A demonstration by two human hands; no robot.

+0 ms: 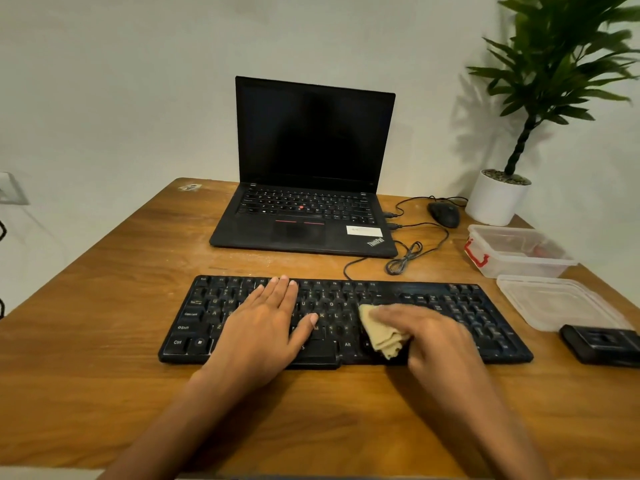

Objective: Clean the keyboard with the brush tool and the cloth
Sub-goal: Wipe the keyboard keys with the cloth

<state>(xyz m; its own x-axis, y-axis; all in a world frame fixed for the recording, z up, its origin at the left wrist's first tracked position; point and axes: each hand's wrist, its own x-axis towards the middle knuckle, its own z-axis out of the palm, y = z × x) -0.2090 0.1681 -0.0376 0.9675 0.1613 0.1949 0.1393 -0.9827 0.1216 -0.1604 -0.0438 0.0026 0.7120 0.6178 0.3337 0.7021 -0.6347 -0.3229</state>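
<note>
A black full-size keyboard point(450, 306) lies across the middle of the wooden table point(104, 306). My left hand point(266, 320) lies flat on its left half, fingers straight and together over the letter keys. My right hand point(429, 337) presses a crumpled beige cloth point(381, 334) onto the keys right of centre, fingers lying over the cloth. A small black boxy object point(602, 344), possibly the brush tool, sits on the table right of the keyboard.
An open black laptop point(311, 150) stands behind the keyboard, with cables point(405, 258) and a black mouse point(445, 213) to its right. A clear plastic container point(516, 251), its lid point(557, 303) and a potted plant point(495, 199) fill the right side.
</note>
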